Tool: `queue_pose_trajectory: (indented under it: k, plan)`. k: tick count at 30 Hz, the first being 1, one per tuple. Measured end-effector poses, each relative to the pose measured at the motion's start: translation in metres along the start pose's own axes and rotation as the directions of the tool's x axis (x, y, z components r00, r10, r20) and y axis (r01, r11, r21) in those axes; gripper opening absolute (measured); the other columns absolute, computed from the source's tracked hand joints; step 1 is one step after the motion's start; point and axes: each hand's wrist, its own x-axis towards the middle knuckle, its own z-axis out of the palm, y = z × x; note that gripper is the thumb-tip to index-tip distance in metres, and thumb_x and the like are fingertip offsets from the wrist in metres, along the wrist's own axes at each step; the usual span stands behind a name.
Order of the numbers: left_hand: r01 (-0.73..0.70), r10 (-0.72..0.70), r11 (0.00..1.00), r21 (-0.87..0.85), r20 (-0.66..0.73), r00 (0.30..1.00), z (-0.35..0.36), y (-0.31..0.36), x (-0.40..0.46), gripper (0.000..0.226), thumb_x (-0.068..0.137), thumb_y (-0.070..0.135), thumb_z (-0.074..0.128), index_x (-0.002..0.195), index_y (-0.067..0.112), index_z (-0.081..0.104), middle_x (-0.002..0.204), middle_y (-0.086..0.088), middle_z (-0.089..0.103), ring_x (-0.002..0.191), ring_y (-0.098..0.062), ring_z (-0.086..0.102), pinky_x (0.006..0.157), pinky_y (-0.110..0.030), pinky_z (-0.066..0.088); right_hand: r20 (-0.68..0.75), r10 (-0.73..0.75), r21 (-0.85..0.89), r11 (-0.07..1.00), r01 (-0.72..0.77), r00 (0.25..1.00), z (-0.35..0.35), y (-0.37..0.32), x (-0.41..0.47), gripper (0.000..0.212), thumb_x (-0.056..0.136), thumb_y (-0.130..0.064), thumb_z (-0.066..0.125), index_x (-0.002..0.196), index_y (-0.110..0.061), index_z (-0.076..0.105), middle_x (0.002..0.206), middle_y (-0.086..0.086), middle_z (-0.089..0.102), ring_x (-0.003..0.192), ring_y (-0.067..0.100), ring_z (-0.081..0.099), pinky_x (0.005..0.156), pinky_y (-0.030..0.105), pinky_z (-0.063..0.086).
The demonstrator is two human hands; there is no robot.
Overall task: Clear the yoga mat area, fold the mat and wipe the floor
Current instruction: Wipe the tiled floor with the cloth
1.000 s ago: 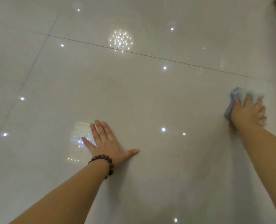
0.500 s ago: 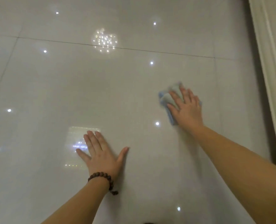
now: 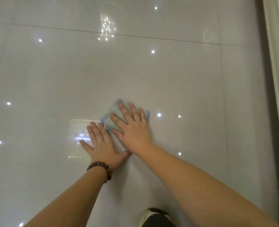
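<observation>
A crumpled light blue cloth (image 3: 113,116) lies on the glossy white tiled floor (image 3: 152,79). My right hand (image 3: 132,128) presses flat on top of it, fingers spread, and covers most of it. My left hand (image 3: 102,146) rests flat on the floor just to the left, fingers apart, its fingertips close to the cloth's left edge. A brown bead bracelet (image 3: 101,167) sits on my left wrist. No yoga mat is in view.
A pale wall base or door frame (image 3: 277,95) with a dark strip (image 3: 266,112) beside it runs down the right edge. A dark shoe or knee (image 3: 155,217) shows at the bottom. Ceiling lights reflect in the tiles.
My right hand has swept the cloth leftward and nearer across the floor, ending up beside my left hand. My left hand has stayed planted on the tile.
</observation>
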Motion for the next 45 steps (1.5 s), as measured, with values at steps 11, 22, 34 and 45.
queue_pose_trajectory:
  k: [11,22,34,45]
  plan:
    - [0.132,-0.134,0.991,0.02,0.207,0.969,0.0,-0.067,-0.032,0.151,0.041,0.101,0.039,0.127,0.017,-0.052,0.138,-0.013,-0.054,0.133,-0.034,-0.042,0.107,-0.07,-0.004,-0.085,0.976,0.18,0.211,-0.961,0.199,-0.056,0.208,-0.103,0.064,0.091,-0.059,0.029,0.147,-0.029,0.033,0.159,0.008,0.015,0.143,0.037,0.013,0.113,0.053,0.009]
    - [0.083,-0.084,0.996,0.012,0.138,0.987,0.0,-0.067,-0.042,0.149,0.046,0.097,0.046,0.126,0.017,-0.05,0.148,-0.012,-0.043,0.138,-0.033,-0.035,0.106,-0.071,-0.001,0.064,-0.049,-0.052,0.997,0.052,0.997,0.003,0.003,-0.1,0.054,0.088,-0.06,0.033,0.131,-0.035,0.054,0.151,0.006,0.037,0.135,0.036,0.037,0.109,0.053,0.031]
    - [0.065,-0.065,0.998,-0.001,0.058,0.996,0.017,-0.074,-0.033,0.152,0.044,0.098,0.047,0.136,0.018,-0.043,0.147,-0.011,-0.044,0.137,-0.032,-0.037,0.105,-0.071,-0.005,-0.087,0.865,0.106,0.501,-0.859,0.494,-0.023,0.127,-0.156,0.057,0.095,-0.055,0.034,0.147,-0.031,0.032,0.16,0.008,0.009,0.143,0.04,0.012,0.113,0.054,0.009]
    - [0.134,-0.161,0.986,-0.099,-0.356,0.921,0.042,-0.177,-0.088,0.108,0.077,0.082,0.022,0.151,0.012,-0.012,0.159,-0.011,-0.016,0.147,-0.024,-0.017,0.114,-0.062,-0.001,0.036,0.131,-0.129,0.984,-0.125,0.991,-0.017,0.108,-0.106,0.067,0.086,-0.072,0.014,0.146,-0.043,0.022,0.159,-0.001,0.015,0.144,0.031,0.016,0.115,0.048,0.013]
